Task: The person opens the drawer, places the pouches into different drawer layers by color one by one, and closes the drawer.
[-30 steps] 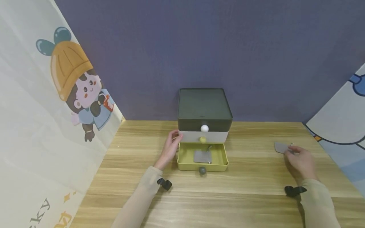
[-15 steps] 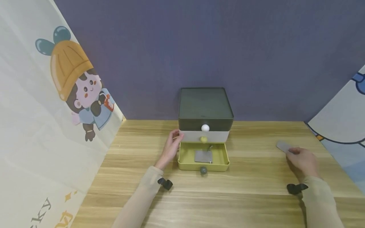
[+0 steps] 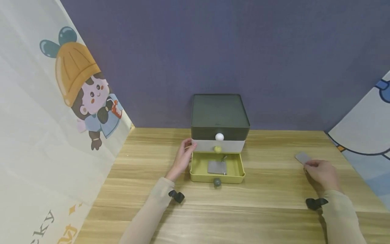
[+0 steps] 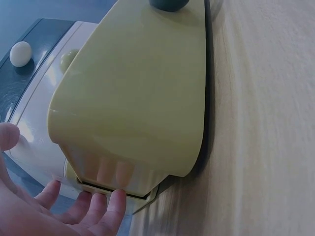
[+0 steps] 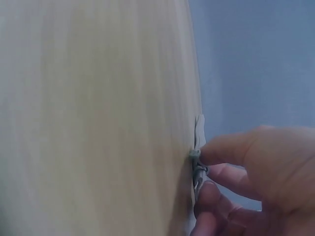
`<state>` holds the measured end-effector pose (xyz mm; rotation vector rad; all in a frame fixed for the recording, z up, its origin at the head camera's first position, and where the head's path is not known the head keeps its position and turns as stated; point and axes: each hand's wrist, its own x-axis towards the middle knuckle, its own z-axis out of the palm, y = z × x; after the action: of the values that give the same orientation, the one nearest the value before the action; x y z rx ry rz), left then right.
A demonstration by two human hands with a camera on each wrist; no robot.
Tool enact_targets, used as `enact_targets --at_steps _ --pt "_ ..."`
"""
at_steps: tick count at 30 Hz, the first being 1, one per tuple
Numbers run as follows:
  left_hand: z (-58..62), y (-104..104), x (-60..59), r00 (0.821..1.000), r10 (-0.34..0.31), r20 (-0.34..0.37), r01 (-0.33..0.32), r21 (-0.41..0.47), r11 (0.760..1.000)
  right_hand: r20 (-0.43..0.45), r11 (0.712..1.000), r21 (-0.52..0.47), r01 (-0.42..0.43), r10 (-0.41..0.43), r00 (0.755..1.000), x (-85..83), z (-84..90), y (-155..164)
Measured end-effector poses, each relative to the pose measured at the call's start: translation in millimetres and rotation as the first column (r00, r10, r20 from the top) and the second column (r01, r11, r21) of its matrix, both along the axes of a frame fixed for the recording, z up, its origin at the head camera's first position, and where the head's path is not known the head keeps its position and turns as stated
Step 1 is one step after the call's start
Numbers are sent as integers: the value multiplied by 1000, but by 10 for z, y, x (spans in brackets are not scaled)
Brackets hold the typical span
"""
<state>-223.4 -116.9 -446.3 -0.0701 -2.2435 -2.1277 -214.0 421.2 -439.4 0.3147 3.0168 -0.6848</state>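
Note:
A three-tier drawer box (image 3: 220, 112) stands at the back middle, dark green on top, white in the middle and yellow below. Its yellow bottom drawer (image 3: 199, 162) is pulled out, and a flat grey pouch (image 3: 217, 167) lies inside. My left hand (image 3: 182, 159) rests against the box's left side; in the left wrist view its fingertips (image 4: 116, 199) touch the casing and the thumb lies by the white tier. Off to the right, my right hand (image 3: 323, 173) pinches the end of another small grey drawstring pouch (image 3: 302, 157). The right wrist view shows its cord and bead (image 5: 195, 154) between thumb and fingers.
The wooden table (image 3: 262, 200) runs back to a dark blue panel (image 3: 158, 67). Printed white sheets (image 3: 27, 135) hang on both sides. A dark grey knob (image 3: 217, 182) sticks out from the pulled-out drawer. Each wrist wears a black camera mount (image 3: 316, 203).
The right hand has shifted its hold on the pouch, which has turned and slid slightly to the right. The left hand and drawer box stay where they were.

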Motion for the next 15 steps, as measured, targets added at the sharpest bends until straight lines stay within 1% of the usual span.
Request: enact_targets --at_steps 5,11,15 --pt "-2 -2 6 1000 0 2 0 6 1000 3 1000 13 -15 15 1000 -12 0 3" --pt "-22 -5 -1 1000 2 -5 -1 4 1000 30 1000 6 5 -5 1000 -1 -6 -13" --pt "-28 -2 -6 1000 0 -7 0 6 1000 14 1000 8 4 -4 1000 21 -7 -31"
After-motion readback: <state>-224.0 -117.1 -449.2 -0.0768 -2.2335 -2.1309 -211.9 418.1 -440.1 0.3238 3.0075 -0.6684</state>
